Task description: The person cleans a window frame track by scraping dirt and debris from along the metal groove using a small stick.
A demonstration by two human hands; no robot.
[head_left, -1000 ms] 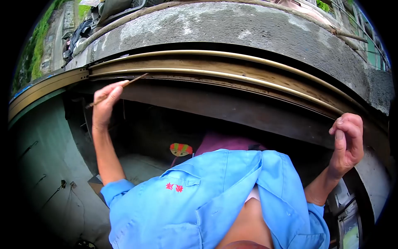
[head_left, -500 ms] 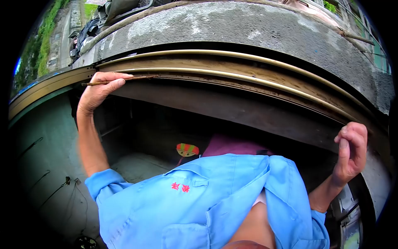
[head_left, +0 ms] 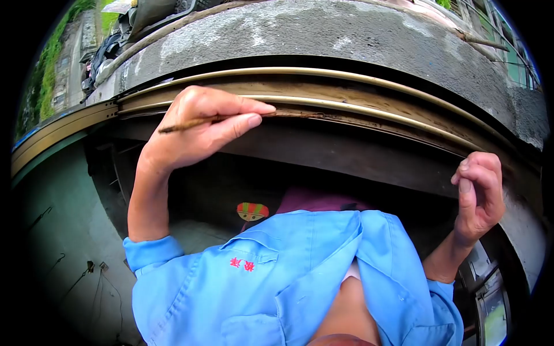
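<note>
A stick (head_left: 184, 124) is pinched by the left hand (head_left: 193, 109) near the rail (head_left: 358, 108); what the right hand (head_left: 482, 190) grips cannot be told.

On your L there's a pale greenish wall (head_left: 63, 230) w/ dark hooks (head_left: 90, 266) on it, next to a v. dim interior (head_left: 236, 176). Up top, outdoors, you've got a rough grey concrete ledge (head_left: 323, 34) w/ whitish patches, a wooden pole (head_left: 173, 26) along its far edge, & green growth (head_left: 43, 81) at upper L. Daylight's bright out there vs. the dark inside; lower R you can see a framed pane (head_left: 494, 317), details unclear.
</note>
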